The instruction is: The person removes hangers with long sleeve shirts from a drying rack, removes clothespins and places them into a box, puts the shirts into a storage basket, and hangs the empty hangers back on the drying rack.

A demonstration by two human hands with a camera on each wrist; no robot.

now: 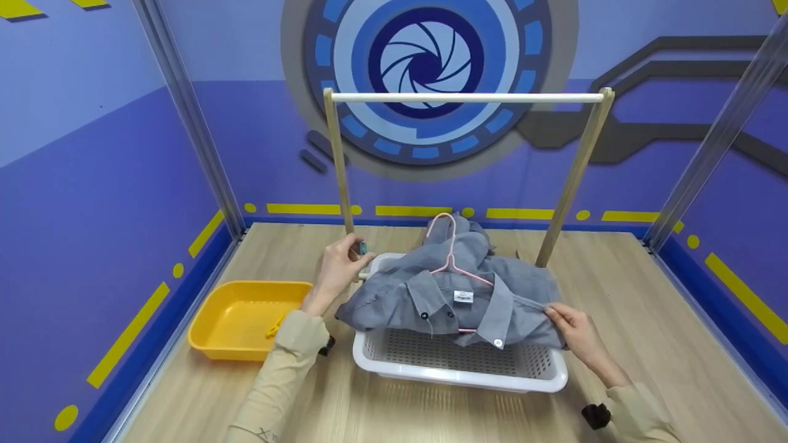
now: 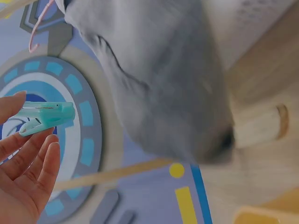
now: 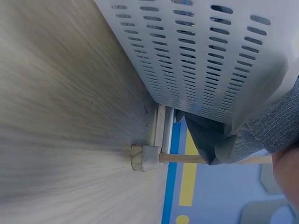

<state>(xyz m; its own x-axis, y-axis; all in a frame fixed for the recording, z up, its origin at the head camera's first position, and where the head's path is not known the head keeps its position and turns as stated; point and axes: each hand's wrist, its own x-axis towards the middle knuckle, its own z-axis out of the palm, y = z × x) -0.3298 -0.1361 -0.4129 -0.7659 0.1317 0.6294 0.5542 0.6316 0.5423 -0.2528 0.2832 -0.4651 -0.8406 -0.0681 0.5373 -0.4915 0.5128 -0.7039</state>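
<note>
A grey collared shirt lies across the white basket, with a pink hanger inside its neck and the hook pointing up. My left hand is beside the shirt's left shoulder. Between thumb and fingers it pinches a teal clothespin, apart from the cloth in the left wrist view. On the other side, my right hand pinches the shirt's right shoulder. In the right wrist view, part of this hand shows at the edge beside the grey cloth.
Behind the basket stands a wooden rack with a white top rod; its right post rises near the shirt. A yellow basin with a yellow clothespin in it sits at left. Walls enclose the table's back and sides.
</note>
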